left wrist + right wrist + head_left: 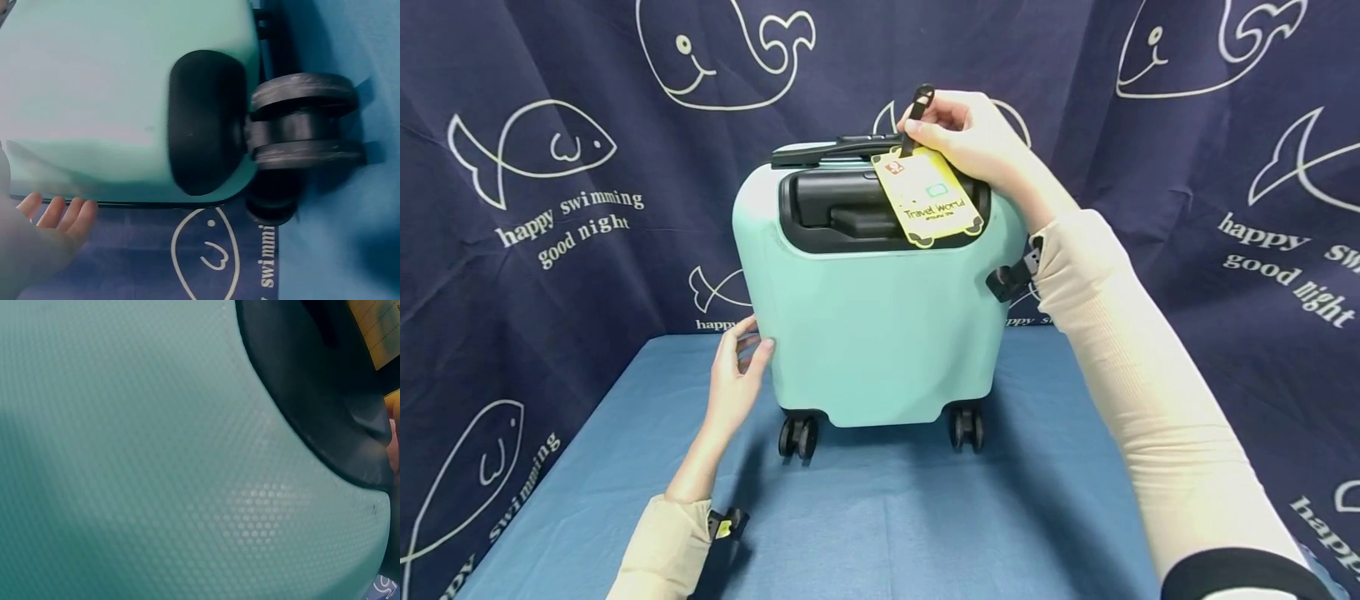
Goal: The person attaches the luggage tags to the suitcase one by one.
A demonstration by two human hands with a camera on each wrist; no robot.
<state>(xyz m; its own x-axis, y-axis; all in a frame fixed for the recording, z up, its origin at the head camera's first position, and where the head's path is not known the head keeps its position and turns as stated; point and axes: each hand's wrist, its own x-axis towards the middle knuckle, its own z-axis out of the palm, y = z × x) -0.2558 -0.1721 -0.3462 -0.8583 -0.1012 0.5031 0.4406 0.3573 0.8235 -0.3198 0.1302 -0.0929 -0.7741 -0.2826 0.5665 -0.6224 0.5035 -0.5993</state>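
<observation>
A mint-green suitcase (880, 333) stands upright on its black wheels, with a black carry handle (835, 150) across its top. My right hand (973, 137) pinches the black strap of a yellow luggage tag (928, 200) above the suitcase's top. The tag, printed "Travel World", hangs in front of the dark recess holding the pull handle (842, 200). Low on the suitcase's left side, my left hand (735, 383) rests with fingers loosely bent against the edge. In the left wrist view its fingertips (65, 212) lie along the shell near a double wheel (306, 122).
A blue cloth (880, 517) covers the table under the suitcase. Behind and at both sides hangs a navy curtain (572, 308) with white fish and whale drawings. Small black wrist cameras are strapped at both sleeves.
</observation>
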